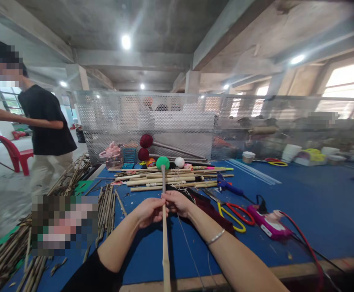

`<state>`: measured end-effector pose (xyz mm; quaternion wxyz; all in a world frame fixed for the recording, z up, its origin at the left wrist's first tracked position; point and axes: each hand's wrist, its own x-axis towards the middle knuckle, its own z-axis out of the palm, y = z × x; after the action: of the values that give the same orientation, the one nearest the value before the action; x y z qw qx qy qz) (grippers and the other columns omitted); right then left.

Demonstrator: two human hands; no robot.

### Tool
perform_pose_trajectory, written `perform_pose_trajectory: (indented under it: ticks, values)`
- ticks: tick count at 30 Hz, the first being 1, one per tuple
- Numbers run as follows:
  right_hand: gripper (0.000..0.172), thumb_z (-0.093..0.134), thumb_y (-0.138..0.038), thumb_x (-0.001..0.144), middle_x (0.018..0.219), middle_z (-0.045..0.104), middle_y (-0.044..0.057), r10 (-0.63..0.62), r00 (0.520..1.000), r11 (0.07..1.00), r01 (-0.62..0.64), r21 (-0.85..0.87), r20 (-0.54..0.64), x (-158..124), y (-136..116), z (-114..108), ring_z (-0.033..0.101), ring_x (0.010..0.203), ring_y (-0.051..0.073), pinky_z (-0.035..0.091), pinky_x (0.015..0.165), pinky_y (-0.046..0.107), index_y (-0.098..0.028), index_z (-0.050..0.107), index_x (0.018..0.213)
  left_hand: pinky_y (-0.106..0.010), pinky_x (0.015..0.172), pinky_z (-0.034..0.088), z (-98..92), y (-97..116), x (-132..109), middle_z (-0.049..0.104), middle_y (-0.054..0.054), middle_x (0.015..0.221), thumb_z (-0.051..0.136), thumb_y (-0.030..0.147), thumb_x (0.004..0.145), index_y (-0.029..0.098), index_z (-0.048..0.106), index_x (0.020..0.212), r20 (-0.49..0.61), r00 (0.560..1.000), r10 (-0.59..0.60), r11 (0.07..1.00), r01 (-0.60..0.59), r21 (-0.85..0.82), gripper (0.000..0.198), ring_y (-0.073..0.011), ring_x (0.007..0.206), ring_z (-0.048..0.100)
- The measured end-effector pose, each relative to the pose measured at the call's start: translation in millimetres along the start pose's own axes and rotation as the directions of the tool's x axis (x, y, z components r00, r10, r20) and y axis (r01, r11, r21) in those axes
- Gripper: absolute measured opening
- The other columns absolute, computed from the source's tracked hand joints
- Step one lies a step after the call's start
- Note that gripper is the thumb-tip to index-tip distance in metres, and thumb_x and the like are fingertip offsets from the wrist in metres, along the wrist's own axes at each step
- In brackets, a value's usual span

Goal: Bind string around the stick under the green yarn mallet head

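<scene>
Upright before me stands a bamboo stick (165, 247) topped by a green ball (162, 163), like a mallet. Its upper part, just under the ball, is covered in grey. My left hand (150, 212) is closed around the stick from the left, at about mid-length. From the right, my right hand (178, 202) pinches it at the lower end of the grey part, close to the left fingers. A thin thread (189, 243) hangs from near my right hand towards the table's front edge. Dark red cloth (209, 211) lies beyond my right wrist.
Bamboo sticks (161, 178), a white ball (179, 162) and dark red balls on sticks (146, 141) lie behind. Scissors (236, 217), a blue glue gun (225, 184) and a purple power strip (268, 223) are rightward. Twigs (105, 207) lie left, where a person (47, 121) stands.
</scene>
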<state>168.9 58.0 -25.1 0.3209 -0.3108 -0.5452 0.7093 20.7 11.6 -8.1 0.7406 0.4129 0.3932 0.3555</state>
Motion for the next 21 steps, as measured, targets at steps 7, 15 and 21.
perform_pose_trajectory:
  ticks: [7,15,21]
  values:
    - [0.031,0.064,-0.040,0.066,0.038,0.038,-0.010,0.061,0.995,0.997,-0.065,-0.047,-0.073,-0.1,-0.1,3.0,0.019,0.028,0.000,0.009,0.030,0.016,-0.015,0.047,0.067,-0.015,0.044,0.039,-3.5,-6.5,4.7,0.060,-0.005,0.062,0.070,0.037,0.061,0.009,0.057,0.070,-0.096,0.995,0.028,0.992,-0.016,0.127,0.032,-0.0074,0.049,0.055]
    - [0.028,0.062,-0.039,0.068,0.044,0.042,-0.008,0.066,0.996,0.998,-0.066,-0.003,0.061,-1.8,-0.8,-2.1,0.020,0.029,0.000,0.007,0.031,0.016,-0.013,0.051,0.075,-0.018,0.049,0.042,-3.8,-3.4,1.4,0.063,-0.006,0.069,0.066,0.035,0.065,0.011,0.059,0.082,-0.004,0.998,-0.057,0.996,0.057,0.073,0.030,-0.0114,0.058,0.060]
    - [0.027,0.063,-0.037,0.068,0.040,0.033,-0.011,0.061,0.998,0.998,-0.061,0.004,0.016,0.2,0.8,-1.5,0.016,0.030,0.000,0.006,0.031,0.016,-0.014,0.050,0.072,-0.017,0.047,0.038,-7.8,-7.9,5.6,0.058,-0.003,0.059,0.070,0.036,0.060,0.010,0.055,0.066,-0.110,0.992,0.058,0.980,-0.036,0.195,0.031,-0.0078,0.050,0.054]
